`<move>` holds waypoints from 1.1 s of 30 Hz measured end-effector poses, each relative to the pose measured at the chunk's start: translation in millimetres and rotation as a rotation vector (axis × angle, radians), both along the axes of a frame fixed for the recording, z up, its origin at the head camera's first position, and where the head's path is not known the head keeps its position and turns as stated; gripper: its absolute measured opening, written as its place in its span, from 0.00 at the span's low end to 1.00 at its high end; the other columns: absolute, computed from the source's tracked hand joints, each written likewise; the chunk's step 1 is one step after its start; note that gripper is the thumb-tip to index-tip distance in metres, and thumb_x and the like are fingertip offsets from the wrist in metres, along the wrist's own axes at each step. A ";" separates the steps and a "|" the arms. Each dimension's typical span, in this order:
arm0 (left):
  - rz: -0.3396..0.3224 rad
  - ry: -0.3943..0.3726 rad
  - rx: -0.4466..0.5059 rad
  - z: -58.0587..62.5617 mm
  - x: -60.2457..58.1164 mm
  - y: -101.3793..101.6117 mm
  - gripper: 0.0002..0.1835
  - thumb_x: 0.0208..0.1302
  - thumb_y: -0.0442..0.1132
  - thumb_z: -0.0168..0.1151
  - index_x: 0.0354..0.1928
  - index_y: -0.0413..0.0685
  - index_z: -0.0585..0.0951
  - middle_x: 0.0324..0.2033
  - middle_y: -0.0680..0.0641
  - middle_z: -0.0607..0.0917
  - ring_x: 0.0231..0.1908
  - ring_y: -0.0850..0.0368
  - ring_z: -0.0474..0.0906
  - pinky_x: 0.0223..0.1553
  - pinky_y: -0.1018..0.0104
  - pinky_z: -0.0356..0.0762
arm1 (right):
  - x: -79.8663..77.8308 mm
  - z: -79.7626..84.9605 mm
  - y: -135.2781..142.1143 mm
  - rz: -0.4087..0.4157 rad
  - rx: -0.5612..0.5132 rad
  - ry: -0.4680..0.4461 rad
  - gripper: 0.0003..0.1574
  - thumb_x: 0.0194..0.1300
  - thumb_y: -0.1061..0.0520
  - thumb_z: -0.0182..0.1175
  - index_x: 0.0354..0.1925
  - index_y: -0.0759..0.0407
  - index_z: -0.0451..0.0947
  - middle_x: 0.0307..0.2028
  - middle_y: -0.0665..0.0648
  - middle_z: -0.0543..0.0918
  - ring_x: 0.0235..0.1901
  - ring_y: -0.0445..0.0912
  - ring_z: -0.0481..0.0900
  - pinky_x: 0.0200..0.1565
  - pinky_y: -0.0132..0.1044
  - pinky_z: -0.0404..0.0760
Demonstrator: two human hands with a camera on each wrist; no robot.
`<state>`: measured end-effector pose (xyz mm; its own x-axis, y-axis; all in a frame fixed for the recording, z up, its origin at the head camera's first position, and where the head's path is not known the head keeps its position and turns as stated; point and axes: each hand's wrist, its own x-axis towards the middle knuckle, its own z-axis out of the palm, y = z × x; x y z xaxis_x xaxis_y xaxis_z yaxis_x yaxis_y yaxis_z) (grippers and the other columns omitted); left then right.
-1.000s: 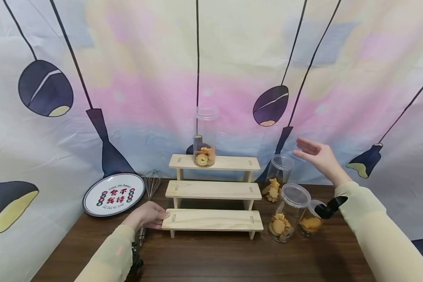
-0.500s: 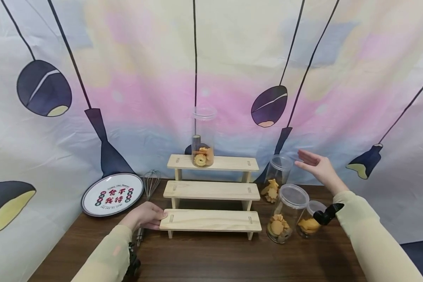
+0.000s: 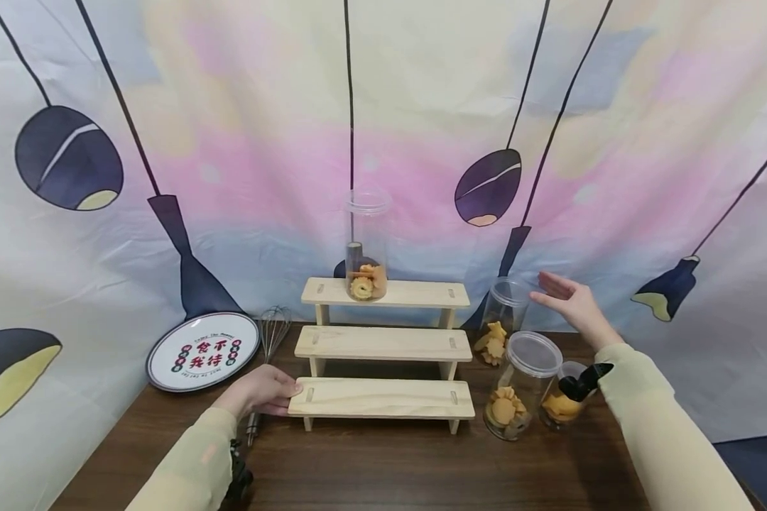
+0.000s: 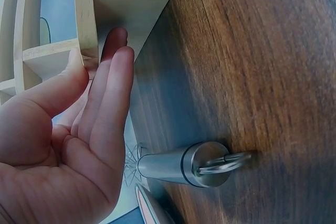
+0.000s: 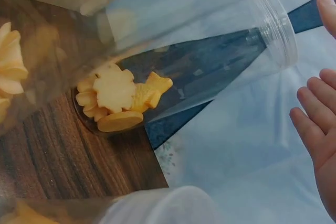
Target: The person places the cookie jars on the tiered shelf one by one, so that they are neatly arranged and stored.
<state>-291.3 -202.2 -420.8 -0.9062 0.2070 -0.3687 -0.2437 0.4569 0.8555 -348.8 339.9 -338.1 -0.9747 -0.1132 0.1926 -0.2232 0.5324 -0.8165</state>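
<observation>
My left hand (image 3: 265,392) pinches the left end of the lowest step of a three-tier wooden display stand (image 3: 383,399). In the left wrist view the thumb lies on top of the board and the fingers reach beneath it. My right hand (image 3: 575,304), fingers extended and thumb apart, hovers just right of the lid of the rear clear jar (image 3: 493,341). In the right wrist view that jar's cookies (image 5: 116,94) are flower- and star-shaped. A tall cookie jar (image 3: 508,408) and a shorter jar (image 3: 559,408) stand in front. Another cookie jar (image 3: 366,284) sits on the top tier.
A whisk (image 3: 273,333) lies left of the stand, its metal handle (image 4: 168,166) close to my left hand. Behind it a round white plate (image 3: 166,365) with red characters leans at the back left. A patterned cloth (image 3: 281,163) hangs behind the dark wooden table (image 3: 371,472).
My right hand has lowered a little toward the rear jar's lid. The left hand keeps its hold on the stand. The view has shifted slightly.
</observation>
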 end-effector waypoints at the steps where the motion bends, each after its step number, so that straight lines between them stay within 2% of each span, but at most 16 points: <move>1: 0.001 0.000 0.003 -0.1 0.2 -0.3 0.17 0.67 0.33 0.57 0.47 0.19 0.75 0.29 0.41 0.86 0.30 0.56 0.83 0.35 0.61 0.86 | -0.8 -0.1 0.0 -0.001 -0.003 0.001 0.49 0.65 0.43 0.59 0.73 0.62 0.50 0.70 0.65 0.57 0.68 0.60 0.56 0.66 0.58 0.60; 11: -0.002 -0.003 0.010 -1.3 -0.3 -2.1 0.18 0.67 0.33 0.57 0.49 0.19 0.74 0.31 0.39 0.86 0.31 0.55 0.84 0.36 0.60 0.86 | -8.5 -9.4 0.3 0.059 0.037 -0.045 0.48 0.66 0.45 0.60 0.73 0.60 0.49 0.70 0.65 0.57 0.68 0.60 0.58 0.65 0.56 0.62; 17: 0.004 -0.006 -0.002 -2.1 -1.0 -1.9 0.19 0.67 0.33 0.58 0.49 0.20 0.74 0.32 0.39 0.86 0.31 0.55 0.84 0.36 0.61 0.86 | -11.7 -13.1 -0.8 0.092 0.023 -0.033 0.47 0.66 0.49 0.60 0.73 0.60 0.49 0.71 0.65 0.55 0.67 0.62 0.57 0.65 0.55 0.61; 33: 0.004 -0.002 0.038 -3.9 0.0 -2.2 0.19 0.67 0.33 0.57 0.50 0.18 0.73 0.33 0.37 0.86 0.33 0.53 0.84 0.38 0.59 0.85 | -14.9 -22.3 -4.5 0.057 0.052 -0.052 0.47 0.66 0.46 0.59 0.73 0.56 0.48 0.70 0.71 0.53 0.66 0.66 0.57 0.64 0.61 0.62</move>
<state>-291.3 -204.4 -424.7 -0.9061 0.2173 -0.3629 -0.2475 0.4234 0.8715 -363.6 335.4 -360.4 -0.9749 -0.1774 0.1344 -0.2125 0.5620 -0.7994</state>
